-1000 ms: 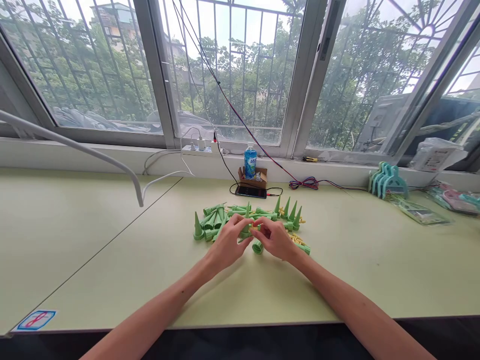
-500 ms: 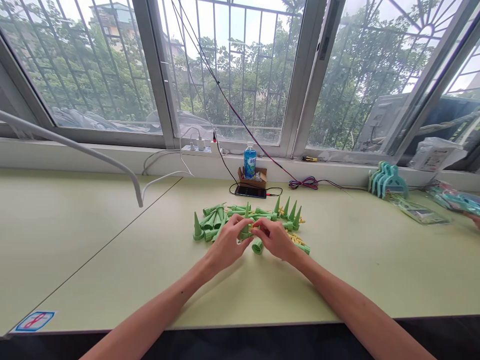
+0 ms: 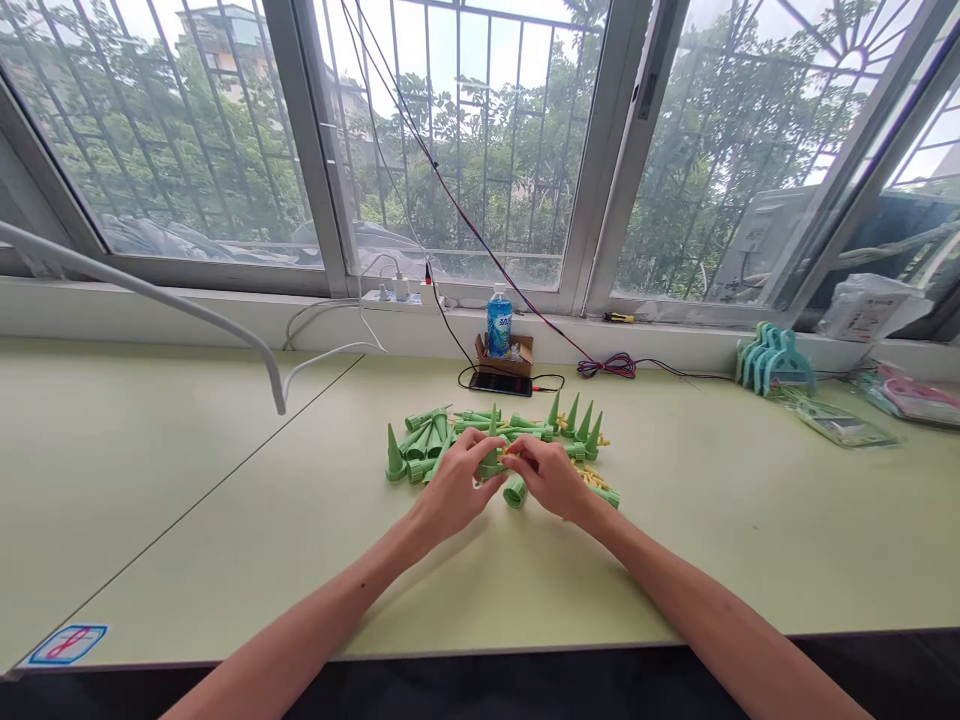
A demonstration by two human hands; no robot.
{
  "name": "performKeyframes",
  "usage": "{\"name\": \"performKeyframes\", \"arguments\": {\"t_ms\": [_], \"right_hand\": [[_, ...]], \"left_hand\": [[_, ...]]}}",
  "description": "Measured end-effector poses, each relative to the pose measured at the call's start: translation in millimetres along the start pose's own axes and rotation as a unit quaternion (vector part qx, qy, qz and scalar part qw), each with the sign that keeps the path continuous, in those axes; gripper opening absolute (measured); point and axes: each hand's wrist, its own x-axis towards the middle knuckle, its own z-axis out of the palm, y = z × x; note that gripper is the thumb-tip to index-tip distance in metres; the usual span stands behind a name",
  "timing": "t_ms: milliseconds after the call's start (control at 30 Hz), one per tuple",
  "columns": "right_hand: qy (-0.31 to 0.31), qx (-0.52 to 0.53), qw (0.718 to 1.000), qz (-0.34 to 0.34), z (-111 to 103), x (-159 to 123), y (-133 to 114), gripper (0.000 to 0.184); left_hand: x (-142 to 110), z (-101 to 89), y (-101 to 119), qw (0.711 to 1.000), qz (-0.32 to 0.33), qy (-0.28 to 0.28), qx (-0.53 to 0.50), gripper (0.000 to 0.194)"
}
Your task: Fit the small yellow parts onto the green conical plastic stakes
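Spikes of green plastic (image 3: 395, 457) are gathered in one broad cluster on the counter (image 3: 720, 540), directly in front of the person's two hands. Six of them stand point up: one alone at the left end, one at the middle by the hands, and four grouped at the right end. The others lie on their sides, overlapping so much that their number cannot be told; one of these, a green socket (image 3: 514, 492), turns its round open end toward the near edge, just below the fingertips.

One left hand (image 3: 456, 478) is bent into a C, thumb and fingers parted around the base of the middle upright spike (image 3: 493, 422); whether it grips that spike cannot be told. One right hand (image 3: 551, 478) has thumb and fingertips drawn together, pinching one small yellow piece (image 3: 504, 453) just beside the same spike. More yellow pieces (image 3: 595, 476) lie in a small heap to the right of the right hand, too many and too small to count, with further ones among the four right-hand spikes.

Behind the cluster are one phone (image 3: 501, 384), one cardboard box (image 3: 506, 367) and one blue bottle (image 3: 499, 325) standing upright in it.
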Motion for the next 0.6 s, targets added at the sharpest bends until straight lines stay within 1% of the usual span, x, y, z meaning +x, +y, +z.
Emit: {"name": "performKeyframes", "arguments": {"t_ms": [300,600], "right_hand": [[-0.006,0.010,1.000,0.002,-0.2,-0.2,0.5,0.019],[-0.003,0.000,1.000,0.008,-0.6,-0.2,-0.6,0.023]], "left_hand": [[-0.3,1.0,-1.7,1.000,-0.003,-0.006,0.001,0.030],[-0.2,-0.2,-0.1,1.000,-0.003,-0.008,0.002,0.031]]}}
